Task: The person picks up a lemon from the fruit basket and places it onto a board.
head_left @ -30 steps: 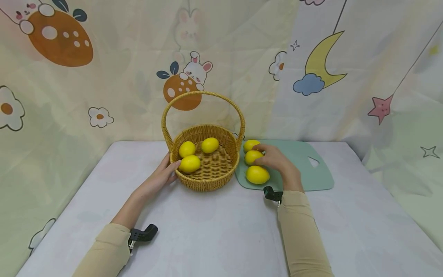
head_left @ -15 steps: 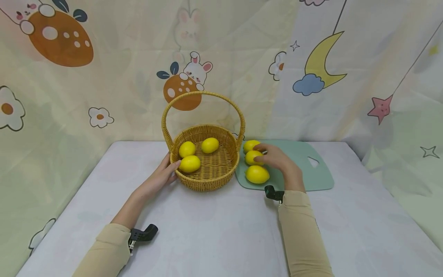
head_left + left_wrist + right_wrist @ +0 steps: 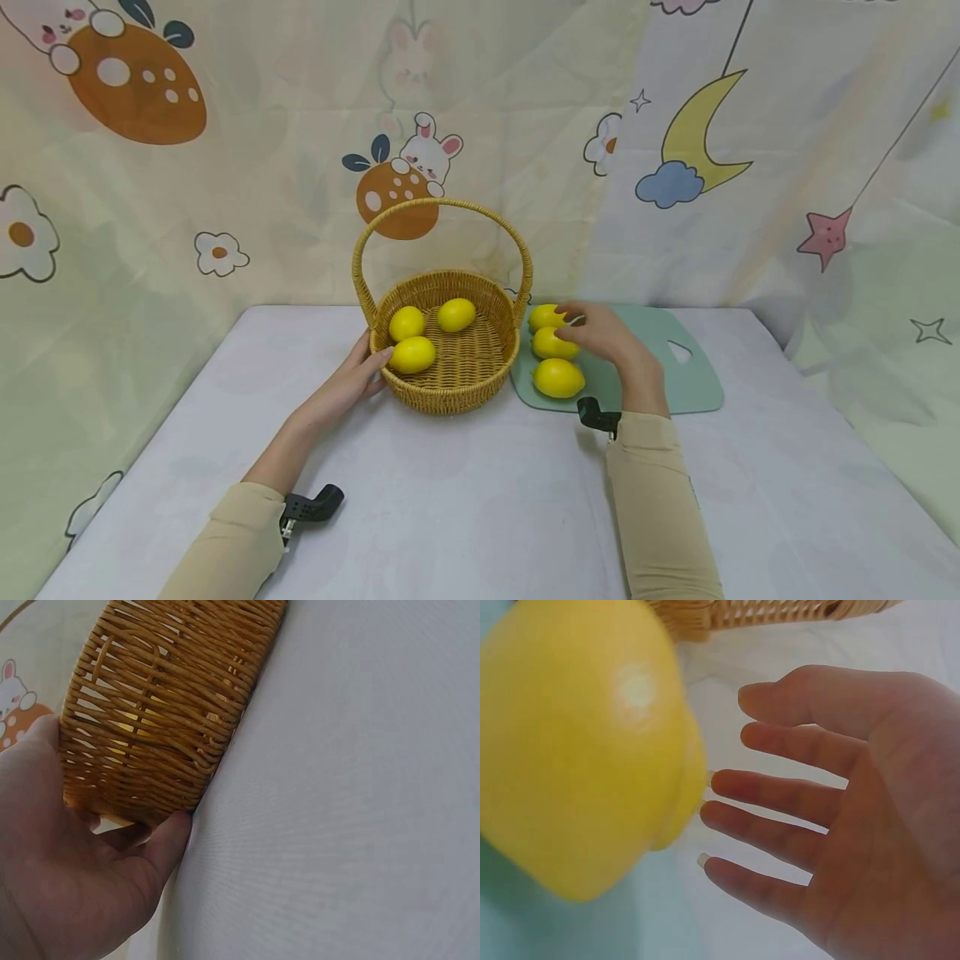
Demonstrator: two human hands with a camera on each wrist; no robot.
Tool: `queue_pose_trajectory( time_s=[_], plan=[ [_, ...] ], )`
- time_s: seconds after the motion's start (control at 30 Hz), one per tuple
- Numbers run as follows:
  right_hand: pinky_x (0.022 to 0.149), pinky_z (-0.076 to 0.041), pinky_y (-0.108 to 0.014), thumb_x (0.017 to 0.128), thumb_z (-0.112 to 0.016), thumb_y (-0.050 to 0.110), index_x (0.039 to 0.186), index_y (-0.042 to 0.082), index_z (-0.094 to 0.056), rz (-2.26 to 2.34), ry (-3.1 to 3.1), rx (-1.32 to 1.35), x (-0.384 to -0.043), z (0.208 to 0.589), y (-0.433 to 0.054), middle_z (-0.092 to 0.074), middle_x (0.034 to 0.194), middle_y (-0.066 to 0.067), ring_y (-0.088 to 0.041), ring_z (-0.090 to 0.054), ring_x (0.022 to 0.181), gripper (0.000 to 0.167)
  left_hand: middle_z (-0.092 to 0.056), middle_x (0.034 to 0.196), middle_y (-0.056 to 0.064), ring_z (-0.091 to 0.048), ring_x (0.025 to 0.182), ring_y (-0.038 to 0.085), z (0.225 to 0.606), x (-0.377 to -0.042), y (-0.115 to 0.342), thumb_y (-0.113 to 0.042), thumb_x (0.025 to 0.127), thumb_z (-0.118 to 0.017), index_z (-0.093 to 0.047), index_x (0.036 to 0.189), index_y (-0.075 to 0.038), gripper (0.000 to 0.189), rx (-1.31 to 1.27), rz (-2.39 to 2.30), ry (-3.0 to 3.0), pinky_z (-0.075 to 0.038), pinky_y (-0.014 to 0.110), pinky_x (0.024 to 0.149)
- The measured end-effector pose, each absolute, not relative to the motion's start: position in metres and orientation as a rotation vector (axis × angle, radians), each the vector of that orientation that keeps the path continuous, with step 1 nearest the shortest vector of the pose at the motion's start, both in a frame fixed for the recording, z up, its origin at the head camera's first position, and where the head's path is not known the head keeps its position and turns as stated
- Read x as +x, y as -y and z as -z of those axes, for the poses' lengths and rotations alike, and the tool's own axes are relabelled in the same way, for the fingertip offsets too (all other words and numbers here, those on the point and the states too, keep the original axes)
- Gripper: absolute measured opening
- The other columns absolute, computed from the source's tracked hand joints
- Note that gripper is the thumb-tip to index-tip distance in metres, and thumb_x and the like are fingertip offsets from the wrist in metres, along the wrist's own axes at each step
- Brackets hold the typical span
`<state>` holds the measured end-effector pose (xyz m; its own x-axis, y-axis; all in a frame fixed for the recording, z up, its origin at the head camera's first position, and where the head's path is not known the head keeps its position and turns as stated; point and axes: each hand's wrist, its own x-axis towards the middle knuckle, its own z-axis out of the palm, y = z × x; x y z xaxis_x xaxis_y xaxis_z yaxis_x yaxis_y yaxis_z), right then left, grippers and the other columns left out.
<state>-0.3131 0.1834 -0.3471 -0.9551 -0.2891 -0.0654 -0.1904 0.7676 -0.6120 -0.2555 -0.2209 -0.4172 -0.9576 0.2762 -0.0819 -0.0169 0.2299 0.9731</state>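
A woven wicker basket (image 3: 450, 396) with a tall arched handle stands on the table, holding 3 yellow lemons (image 3: 456, 315). My left hand (image 3: 348, 375) grips its left side, thumb at the rim and fingers low against the outer wall, also plain in the left wrist view. Right of the basket, 3 more lemons (image 3: 558, 378) lie in a column on a light green cutting board (image 3: 637, 392). My right hand (image 3: 603, 333) hovers beside the middle lemon (image 3: 553, 343), its fingers spread and relaxed with nothing in them. In the right wrist view, a lemon (image 3: 577, 742) looms large left of the fingertips.
The table (image 3: 465, 500) wears a white cloth. A printed fabric backdrop (image 3: 285, 150) rises right behind its far edge. The board's cut-out slot (image 3: 680, 351) lies right of my right hand. A black wrist camera (image 3: 315, 505) sits on each forearm.
My right hand has drawn back slightly to the right from the middle lemon, its fingers leaving more of that lemon showing. The left hand, basket and lemons stay as they were.
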Motion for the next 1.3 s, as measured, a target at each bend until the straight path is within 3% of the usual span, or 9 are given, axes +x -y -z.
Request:
queue_pose_trajectory(
  time_s=[0.47, 0.87, 1.3],
  plan=[
    [0.104, -0.047, -0.057, 0.095, -0.059, 0.033, 0.144, 0.017, -0.051, 1.009, -2.831, -0.496, -0.298, 0.320, -0.173, -0.050, 0.148, -0.013, -0.035, -0.048, 0.132, 0.052, 0.001, 0.169, -0.006, -0.017, 0.154, 0.022, 0.417, -0.255, 0.221, -0.048, 0.105, -0.040, 0.006, 0.157, -0.043, 0.070, 0.267, -1.807, -2.257, -0.034, 0.050, 0.118],
    [0.101, -0.049, -0.051, 0.093, -0.062, 0.030, 0.140, 0.018, -0.056, 1.012, -2.820, -0.610, -0.272, 0.289, -0.149, -0.059, 0.137, -0.007, -0.030, -0.054, 0.126, 0.049, 0.002, 0.169, -0.005, -0.016, 0.154, 0.022, 0.416, -0.254, 0.220, -0.046, 0.106, -0.040, 0.007, 0.157, -0.043, 0.069, 0.267, -1.813, -2.256, -0.034, 0.051, 0.118],
    [0.098, -0.050, -0.044, 0.092, -0.069, 0.029, 0.141, 0.023, -0.055, 0.998, -2.756, -0.788, -0.271, 0.297, -0.115, -0.059, 0.136, -0.002, -0.025, -0.056, 0.121, 0.051, 0.003, 0.169, -0.004, -0.016, 0.154, 0.024, 0.415, -0.254, 0.220, -0.048, 0.105, -0.040, 0.008, 0.158, -0.041, 0.072, 0.253, -1.803, -2.261, -0.033, 0.051, 0.118]
  ],
)
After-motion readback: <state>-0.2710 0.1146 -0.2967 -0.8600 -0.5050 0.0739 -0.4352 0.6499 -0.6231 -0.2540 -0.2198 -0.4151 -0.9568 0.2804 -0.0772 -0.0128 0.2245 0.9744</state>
